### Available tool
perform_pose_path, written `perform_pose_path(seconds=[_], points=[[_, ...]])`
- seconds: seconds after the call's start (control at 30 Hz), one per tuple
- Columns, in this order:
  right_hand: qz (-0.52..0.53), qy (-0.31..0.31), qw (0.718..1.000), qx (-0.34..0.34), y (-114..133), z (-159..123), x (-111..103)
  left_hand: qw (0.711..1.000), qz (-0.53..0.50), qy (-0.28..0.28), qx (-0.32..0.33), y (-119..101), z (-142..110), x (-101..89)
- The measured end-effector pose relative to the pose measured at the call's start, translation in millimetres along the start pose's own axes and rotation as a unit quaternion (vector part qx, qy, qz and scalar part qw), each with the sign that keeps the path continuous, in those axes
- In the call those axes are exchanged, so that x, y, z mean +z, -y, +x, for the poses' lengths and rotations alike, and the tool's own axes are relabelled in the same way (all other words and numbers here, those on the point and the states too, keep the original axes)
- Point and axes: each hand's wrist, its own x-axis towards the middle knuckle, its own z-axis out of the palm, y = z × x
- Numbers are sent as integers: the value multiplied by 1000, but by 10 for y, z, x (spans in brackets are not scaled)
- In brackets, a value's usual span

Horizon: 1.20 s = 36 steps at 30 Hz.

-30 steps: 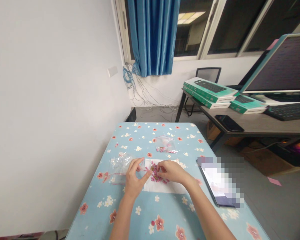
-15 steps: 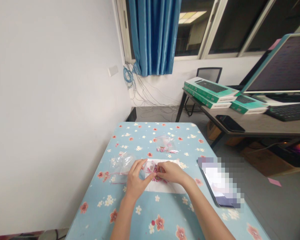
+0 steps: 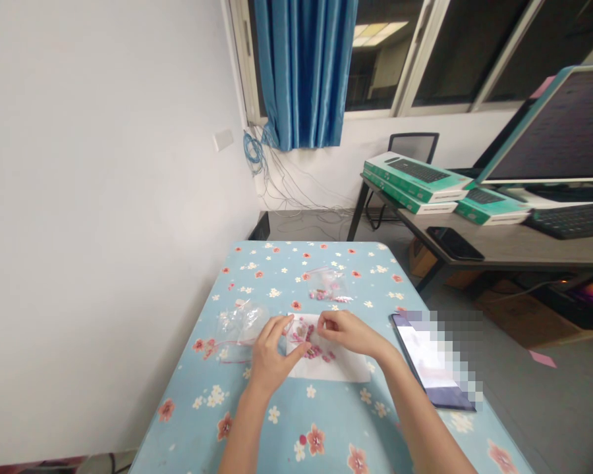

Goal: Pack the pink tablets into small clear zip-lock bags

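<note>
Touching a clear bag (image 3: 298,333), left grip (image 3: 271,352) spread, right grip (image 3: 348,331) nearly closed, contents unclear.

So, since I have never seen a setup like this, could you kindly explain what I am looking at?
Of course. There is no machine here, just a person's two bare hands, seen by one camera worn on the head, looking forward and down. On the flowered table lies a white sheet with small pink beads. Beyond it is a bag of similar beads; to the left is crumpled clear plastic, to the right a phone. The left hand holds a small clear bag over the sheet. The right hand is beside it, fingertips pinched; whether they grip anything is too small to tell.
</note>
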Motion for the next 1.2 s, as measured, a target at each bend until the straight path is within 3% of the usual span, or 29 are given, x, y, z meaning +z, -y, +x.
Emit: perform_pose_path(seconds=[0.23, 0.57, 0.93, 1.2], points=[[138, -54, 987, -66, 138, -86, -148, 1000, 4, 11, 16, -34, -20, 35], [60, -53, 995, -60, 408, -38, 44, 1000, -1, 12, 19, -6, -29, 57], [46, -68, 994, -73, 404, -43, 32, 1000, -6, 3, 15, -29, -23, 49], [17, -159, 986, -47, 123, -34, -91, 1000, -1, -2, 1, 12, 3, -5]])
